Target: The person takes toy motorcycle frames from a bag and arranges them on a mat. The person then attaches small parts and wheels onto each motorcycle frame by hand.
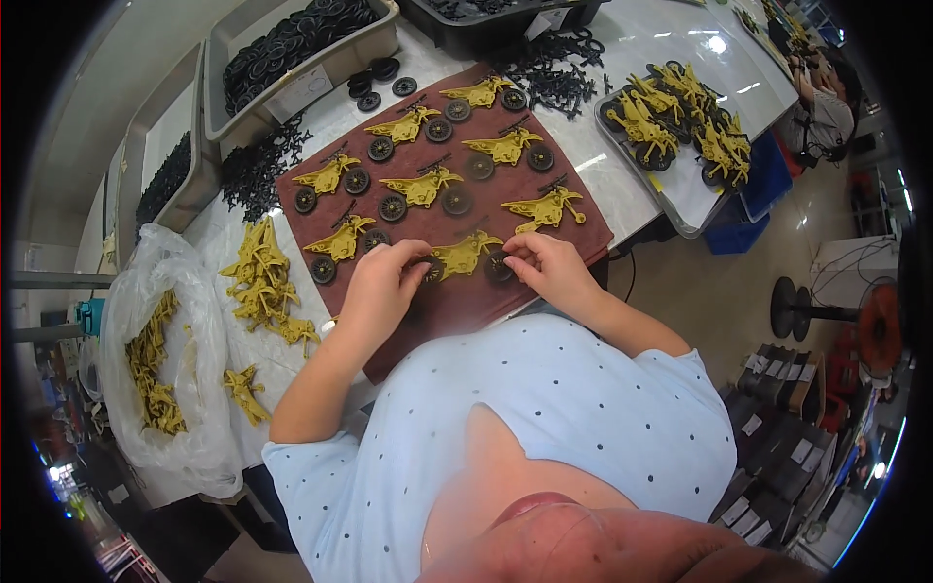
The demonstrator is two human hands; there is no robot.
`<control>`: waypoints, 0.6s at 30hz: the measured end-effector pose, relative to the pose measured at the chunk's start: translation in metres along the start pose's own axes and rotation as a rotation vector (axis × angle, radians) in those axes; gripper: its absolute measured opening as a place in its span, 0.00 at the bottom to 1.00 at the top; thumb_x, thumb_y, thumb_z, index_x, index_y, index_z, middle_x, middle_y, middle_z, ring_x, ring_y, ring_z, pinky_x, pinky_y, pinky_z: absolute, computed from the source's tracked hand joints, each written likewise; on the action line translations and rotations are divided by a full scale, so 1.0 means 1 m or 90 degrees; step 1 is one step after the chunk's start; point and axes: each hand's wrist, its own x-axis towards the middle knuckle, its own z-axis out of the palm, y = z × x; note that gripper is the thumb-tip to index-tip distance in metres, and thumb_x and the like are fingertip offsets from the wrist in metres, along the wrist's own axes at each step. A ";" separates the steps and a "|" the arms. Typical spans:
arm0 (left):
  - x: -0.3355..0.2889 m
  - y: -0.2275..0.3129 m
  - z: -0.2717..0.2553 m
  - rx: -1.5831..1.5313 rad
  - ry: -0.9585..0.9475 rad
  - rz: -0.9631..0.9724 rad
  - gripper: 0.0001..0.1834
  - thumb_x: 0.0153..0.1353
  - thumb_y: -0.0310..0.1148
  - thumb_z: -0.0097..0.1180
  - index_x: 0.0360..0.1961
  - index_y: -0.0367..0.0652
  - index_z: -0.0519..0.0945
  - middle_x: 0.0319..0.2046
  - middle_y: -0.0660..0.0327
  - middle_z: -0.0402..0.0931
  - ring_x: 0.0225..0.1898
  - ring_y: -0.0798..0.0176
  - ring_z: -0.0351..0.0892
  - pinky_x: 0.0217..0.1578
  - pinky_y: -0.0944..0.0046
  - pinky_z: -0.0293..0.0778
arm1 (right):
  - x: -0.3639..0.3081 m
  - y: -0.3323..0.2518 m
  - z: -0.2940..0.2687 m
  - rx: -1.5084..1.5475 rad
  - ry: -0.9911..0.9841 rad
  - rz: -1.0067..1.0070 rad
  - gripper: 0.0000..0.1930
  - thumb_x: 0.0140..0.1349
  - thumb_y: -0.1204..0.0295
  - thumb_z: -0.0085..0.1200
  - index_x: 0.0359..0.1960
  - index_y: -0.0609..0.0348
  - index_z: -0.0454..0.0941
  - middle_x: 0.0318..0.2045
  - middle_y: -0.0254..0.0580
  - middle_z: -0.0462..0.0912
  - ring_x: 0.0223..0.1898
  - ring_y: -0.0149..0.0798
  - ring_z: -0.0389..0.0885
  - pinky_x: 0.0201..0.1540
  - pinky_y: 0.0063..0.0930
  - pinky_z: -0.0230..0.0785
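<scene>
Head view, clock hours read from the middle of the cloth with 12 at the top: a white table (593, 146) spreads under everything being worked on. On it lies a brown cloth (591, 233), set with yellow toy motorbike bodies in slanting rows, most with black wheels beside or against them. At 8 o'clock a clear plastic bag (209, 447) gapes around more yellow parts. Between 2 and 3 o'clock a metal tray (671, 199) carries a heap of yellow bikes with wheels. Between 10 and 11 a grey bin (360, 60) is heaped with black wheels. Nearer, also at 8, sits a loose pile of yellow parts (264, 277).

Both hands work at 6 o'clock, near the cloth's lower edge. The left hand (391, 272) is nearly closed, thumb and forefinger pinching the left wheel (431, 270). The right hand (552, 267) is likewise drawn in, thumb and forefinger at the outer rim of the right wheel (498, 266), gripping it; its other fingers are curled. Between them lies the yellow body (462, 255), lengthwise from 9 to 3, a wheel at each end. Whether the wheels are seated cannot be told.
</scene>
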 end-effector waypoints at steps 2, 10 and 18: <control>-0.006 -0.004 0.008 0.017 0.019 0.013 0.10 0.55 0.23 0.59 0.40 0.38 0.78 0.31 0.56 0.77 0.30 0.60 0.76 0.32 0.66 0.72 | -0.001 -0.002 0.001 -0.028 0.012 -0.024 0.10 0.60 0.75 0.56 0.42 0.63 0.75 0.29 0.37 0.79 0.26 0.24 0.75 0.30 0.19 0.70; -0.012 -0.017 0.027 0.103 0.080 0.114 0.11 0.52 0.24 0.61 0.38 0.38 0.79 0.31 0.55 0.76 0.32 0.53 0.74 0.34 0.60 0.71 | -0.004 0.005 0.006 -0.079 0.027 -0.037 0.10 0.59 0.75 0.56 0.42 0.64 0.75 0.32 0.43 0.79 0.28 0.33 0.79 0.32 0.24 0.72; -0.024 -0.011 0.023 0.190 0.043 0.141 0.21 0.43 0.27 0.65 0.42 0.38 0.78 0.41 0.57 0.75 0.45 0.54 0.72 0.46 0.56 0.67 | -0.002 0.006 0.010 -0.098 0.037 -0.050 0.10 0.58 0.75 0.56 0.41 0.63 0.74 0.33 0.46 0.79 0.30 0.39 0.80 0.33 0.28 0.73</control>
